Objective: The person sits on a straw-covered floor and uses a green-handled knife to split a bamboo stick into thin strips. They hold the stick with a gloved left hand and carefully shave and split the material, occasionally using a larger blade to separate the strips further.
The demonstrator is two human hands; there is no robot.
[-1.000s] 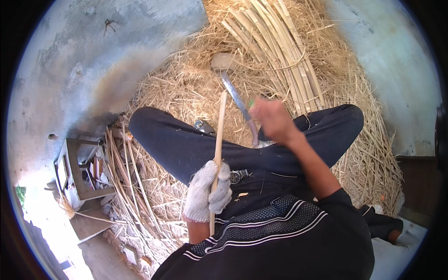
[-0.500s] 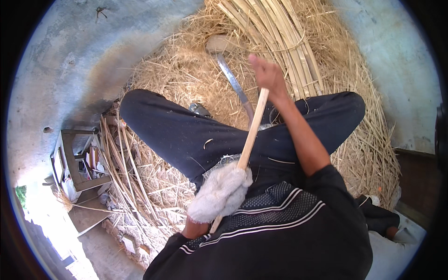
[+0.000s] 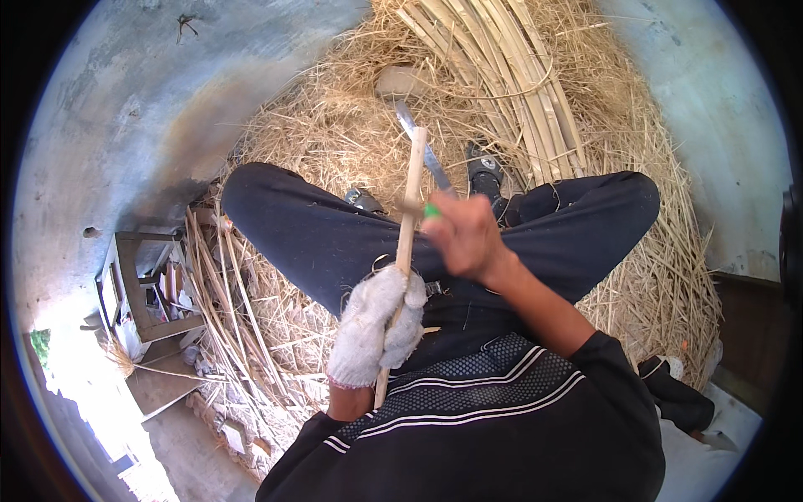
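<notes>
Over the lap of a person sitting cross-legged in dark trousers [image 3: 335,243], the left hand [image 3: 376,326], in a white knitted work glove, has its grip clenched around the lower part of a long, pale bamboo strip [image 3: 407,226]. That strip runs up and slightly right from the grip, standing nearly upright, with a short end poking out below the glove. Just right of and above the gloved grip, the bare right hand [image 3: 464,234] is blurred; its grip is closed on the green handle [image 3: 432,211] of a curved, grey metal blade [image 3: 422,146]. This blade reaches up past the hand and crosses close by the bamboo strip near its upper part; whether edge and strip touch cannot be told.

Beyond both grips lies a heap of dry yellow straw [image 3: 335,134], and on it, up and right of the right hand, a bundle of long split bamboo slats [image 3: 502,75]. Far left of the gloved grip stands a small wooden stool-like frame [image 3: 138,284] on the grey concrete floor [image 3: 125,109].
</notes>
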